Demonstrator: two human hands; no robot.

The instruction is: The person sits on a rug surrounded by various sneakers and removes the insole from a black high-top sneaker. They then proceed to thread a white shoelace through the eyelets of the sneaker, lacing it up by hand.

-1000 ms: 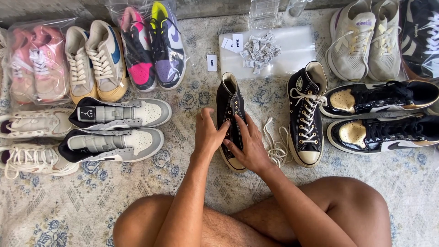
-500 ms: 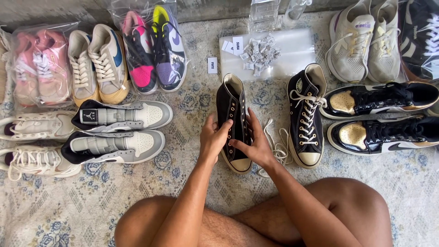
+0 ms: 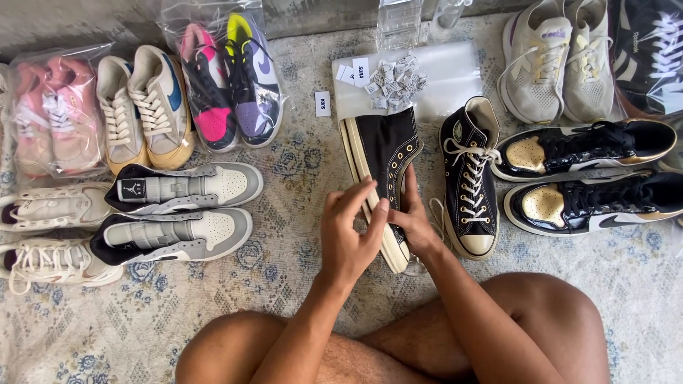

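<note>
Hands together on the black sneaker (image 3: 388, 167), tipped on its side: your left hand (image 3: 348, 238) pinches it, right hand (image 3: 416, 224) grips; its laced mate (image 3: 469, 181) stands at three o'clock.

Black sneaker (image 3: 388, 171) toe hidden by hands; top-right shoe (image 3: 651, 50) cut off at edge

Far left, a clear plastic bag of pink sneakers (image 3: 50, 117) lies beside a cream pair with blue accents (image 3: 146, 107). Nearer, two grey-and-white strapped high-tops (image 3: 181, 210) — on the patterned rug (image 3: 107, 327). Right: glossy black-and-gold sneakers (image 3: 583, 174); far right, white running shoes (image 3: 558, 60).
</note>
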